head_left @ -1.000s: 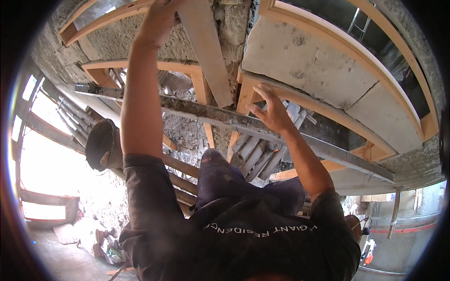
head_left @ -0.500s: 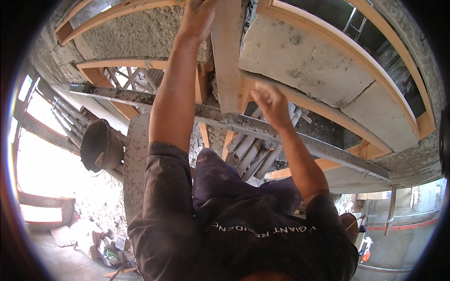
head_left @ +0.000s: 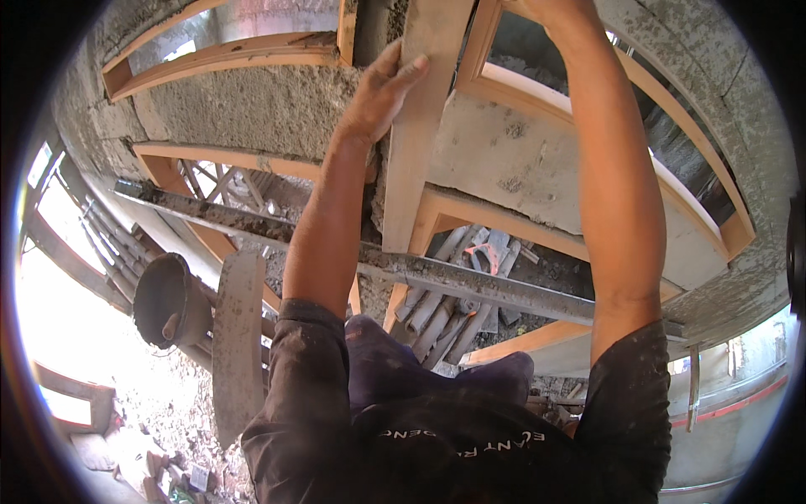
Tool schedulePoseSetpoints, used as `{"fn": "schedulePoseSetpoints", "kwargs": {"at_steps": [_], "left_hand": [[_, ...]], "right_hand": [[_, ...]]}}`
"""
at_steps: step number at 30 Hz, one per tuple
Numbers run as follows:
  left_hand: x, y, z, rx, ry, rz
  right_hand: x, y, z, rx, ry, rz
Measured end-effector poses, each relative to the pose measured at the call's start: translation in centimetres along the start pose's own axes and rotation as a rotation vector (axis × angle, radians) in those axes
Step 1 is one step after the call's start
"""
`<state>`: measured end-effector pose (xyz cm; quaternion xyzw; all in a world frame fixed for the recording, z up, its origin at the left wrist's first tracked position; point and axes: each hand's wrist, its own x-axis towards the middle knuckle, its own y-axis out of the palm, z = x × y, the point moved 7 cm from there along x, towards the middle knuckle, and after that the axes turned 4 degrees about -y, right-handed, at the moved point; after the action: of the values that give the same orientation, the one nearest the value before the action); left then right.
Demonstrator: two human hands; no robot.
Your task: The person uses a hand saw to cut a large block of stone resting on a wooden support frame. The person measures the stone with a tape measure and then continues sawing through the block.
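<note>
A long pale wooden plank (head_left: 417, 160) stands lengthwise over the gap between two wall sections. My left hand (head_left: 382, 97) holds its left edge, the thumb lying on the broad face. My right hand (head_left: 554, 10) is raised at the upper edge of the picture, close to the corner of a wooden window frame (head_left: 480, 63). That hand is partly cut off, and its fingers cannot be made out well. Below the plank's lower end runs a mortar-smeared metal bar (head_left: 504, 294).
A dark bucket (head_left: 172, 298) hangs at the left beside a mortar-spattered board (head_left: 239, 349). Curved wooden frames (head_left: 227, 67) sit in the rough cement wall (head_left: 243, 113). Several round poles (head_left: 432, 323) lie below, beyond my knees. Rubble (head_left: 168, 470) lies at the lower left.
My left hand now shows lower, on the plank's left edge. My right hand has gone from near the plank's lower end up to the top right. The view has shifted slightly.
</note>
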<state>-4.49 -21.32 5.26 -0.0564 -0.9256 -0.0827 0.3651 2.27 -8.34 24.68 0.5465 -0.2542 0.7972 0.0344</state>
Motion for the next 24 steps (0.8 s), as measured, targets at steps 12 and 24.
{"fn": "schedulePoseSetpoints", "kwargs": {"at_steps": [12,24], "left_hand": [[-4.8,-3.1,1.1,0.287,0.112,-0.249],[-20.4,-2.6,19.0,0.421,-0.458,-0.458]], "right_hand": [[2.9,3.3,-4.3,0.295,0.118,0.059],[2.8,1.1,-4.9,0.263,0.065,0.048]]}}
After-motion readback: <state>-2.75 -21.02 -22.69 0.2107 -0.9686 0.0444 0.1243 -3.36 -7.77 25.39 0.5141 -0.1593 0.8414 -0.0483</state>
